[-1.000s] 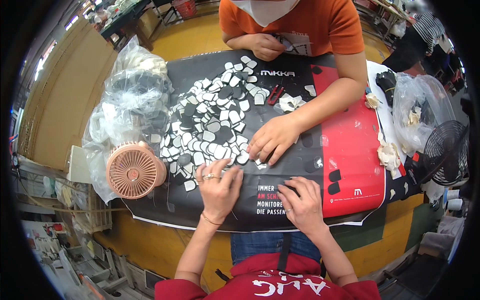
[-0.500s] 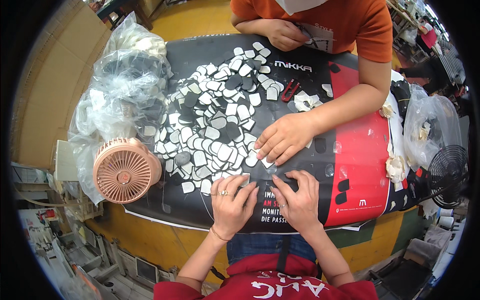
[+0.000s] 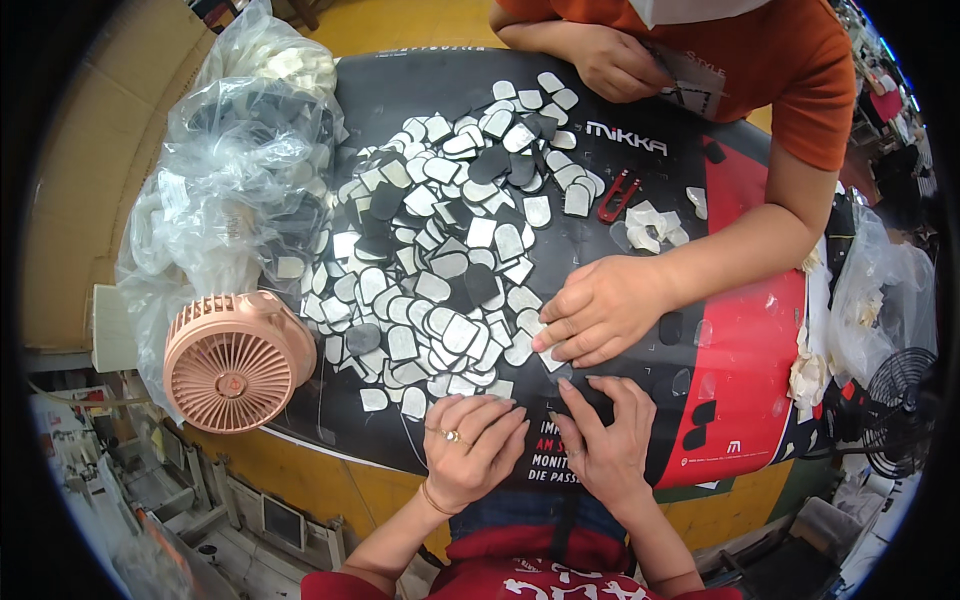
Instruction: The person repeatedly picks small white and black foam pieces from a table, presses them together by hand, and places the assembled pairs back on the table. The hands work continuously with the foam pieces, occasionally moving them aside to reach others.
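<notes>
My left hand (image 3: pixel 470 447), a ring on one finger, curls with its fingers together at the lower edge of a heap of rounded patches (image 3: pixel 430 290). A whitish patch (image 3: pixel 500 388) shows just past its fingertips; anything between fingers and thumb is hidden. To its right, my right hand (image 3: pixel 610 435) has thumb and fingers apart. Its index fingertip is near a small greyish see-through piece (image 3: pixel 565 378). Just beyond lies a co-worker's hand (image 3: pixel 598 312), fingertips on a white patch (image 3: pixel 552 360) at the heap's edge. The patches are white or black, each with one rounded end.
A pink fan (image 3: pixel 240 360) and clear plastic bags (image 3: pixel 235 190) stand at the left. Red snips (image 3: pixel 619 196) and crumpled cream scraps (image 3: pixel 655 228) lie beyond the co-worker's forearm. Black patches (image 3: pixel 700 425) lie on the red part of the mat (image 3: pixel 735 350). A black fan (image 3: pixel 895 410) is at right.
The whole view has shifted slightly, with the table's things appearing larger. My hands keep nearly the same places beside the heap. The co-worker's hand stays on the patch at the heap's edge.
</notes>
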Tool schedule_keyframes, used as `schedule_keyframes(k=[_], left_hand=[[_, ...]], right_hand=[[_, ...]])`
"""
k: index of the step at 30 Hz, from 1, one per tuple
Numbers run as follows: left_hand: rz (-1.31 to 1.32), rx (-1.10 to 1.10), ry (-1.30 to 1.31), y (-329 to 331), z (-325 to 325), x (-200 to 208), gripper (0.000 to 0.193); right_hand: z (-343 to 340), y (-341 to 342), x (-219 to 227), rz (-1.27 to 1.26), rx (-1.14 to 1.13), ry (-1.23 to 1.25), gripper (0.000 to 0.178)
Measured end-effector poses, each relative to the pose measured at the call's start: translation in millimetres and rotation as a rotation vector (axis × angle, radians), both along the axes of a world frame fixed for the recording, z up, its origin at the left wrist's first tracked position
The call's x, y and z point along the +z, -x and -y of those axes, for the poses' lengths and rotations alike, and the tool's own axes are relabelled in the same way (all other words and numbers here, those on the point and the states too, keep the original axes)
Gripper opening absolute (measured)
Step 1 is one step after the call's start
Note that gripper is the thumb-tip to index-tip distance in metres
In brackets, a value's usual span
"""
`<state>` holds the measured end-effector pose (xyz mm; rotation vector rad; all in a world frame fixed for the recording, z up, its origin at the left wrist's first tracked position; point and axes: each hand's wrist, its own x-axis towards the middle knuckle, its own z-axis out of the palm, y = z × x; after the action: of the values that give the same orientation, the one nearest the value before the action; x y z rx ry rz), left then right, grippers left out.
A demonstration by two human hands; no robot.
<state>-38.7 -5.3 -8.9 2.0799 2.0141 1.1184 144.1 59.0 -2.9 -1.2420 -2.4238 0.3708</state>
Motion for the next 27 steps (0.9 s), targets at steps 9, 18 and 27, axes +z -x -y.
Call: schedule_keyframes(k=[9, 18, 27], left_hand=[[0.018, -0.013, 0.06, 0.9, 4.1, -0.9, 0.022], [0.017, -0.012, 0.099, 0.9, 5.2, 2.8, 0.023], [0.025, -0.029, 0.113, 2.6, 6.8, 1.4, 0.025]], right_hand=[[-1.5, -0.9, 3.2, 0.016, 0.017, 0.058, 0.034], [-2.5, -0.1, 1.7, 0.045, -0.001, 0.03, 0.029], [-2.6, -0.1, 4.6, 0.028, 0.006, 0.076, 0.027]])
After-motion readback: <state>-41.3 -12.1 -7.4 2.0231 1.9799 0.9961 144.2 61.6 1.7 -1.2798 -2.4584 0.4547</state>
